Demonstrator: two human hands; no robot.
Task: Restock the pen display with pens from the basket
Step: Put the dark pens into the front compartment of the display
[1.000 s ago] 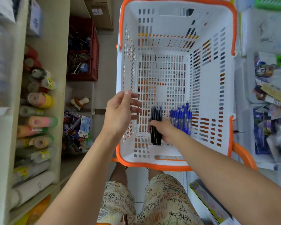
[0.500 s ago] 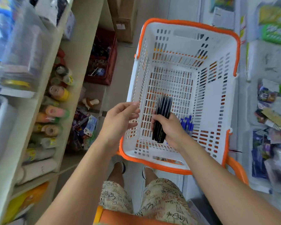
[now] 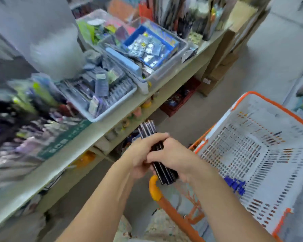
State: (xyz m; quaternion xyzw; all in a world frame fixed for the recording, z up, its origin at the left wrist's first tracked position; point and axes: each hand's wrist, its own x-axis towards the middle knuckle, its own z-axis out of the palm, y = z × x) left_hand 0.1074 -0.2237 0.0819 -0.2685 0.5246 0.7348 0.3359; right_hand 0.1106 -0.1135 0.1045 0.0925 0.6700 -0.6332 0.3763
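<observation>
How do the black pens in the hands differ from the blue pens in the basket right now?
The black pens are dark, while the blue pens are bright blue. The black pens are held up outside the basket by the left hand and right hand; the blue pens lie untouched inside it. Both are bundles.

A pale shelf is seen running up and to the left of the left hand, loaded with grey trays of blurred packaged stationery and a clear bin holding a blue box. A white and orange basket is seen to the right of the right hand, above the grey floor.
</observation>
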